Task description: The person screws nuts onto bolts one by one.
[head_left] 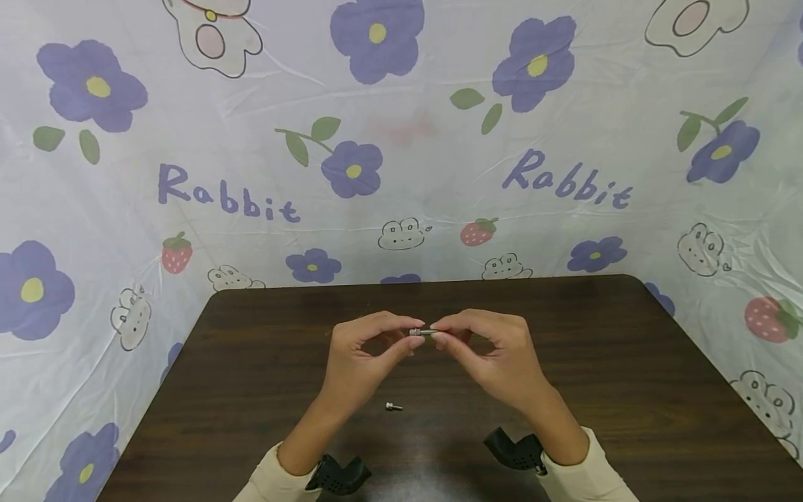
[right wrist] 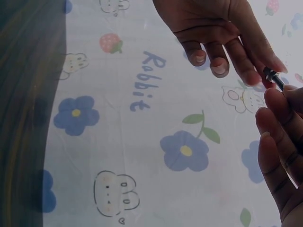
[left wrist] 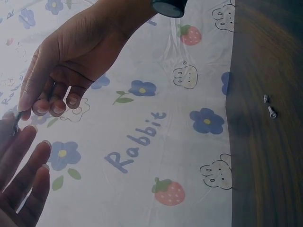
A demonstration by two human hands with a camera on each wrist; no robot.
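1. Above the dark brown tabletop (head_left: 596,362), one metal screw (head_left: 424,332) spans the gap between two pinches.
2. Left hand (head_left: 350,362): thumb and fingertip pinch its thicker end. Right hand (head_left: 508,362): pinching its thinner shank.
3. Two metal pieces lie below: one loose screw (left wrist: 272,112), one short piece (left wrist: 266,99) just beside it.

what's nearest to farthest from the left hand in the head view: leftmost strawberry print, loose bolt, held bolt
1. Held bolt, in left hand
2. Loose bolt, on the table
3. Leftmost strawberry print, on the cloth, left
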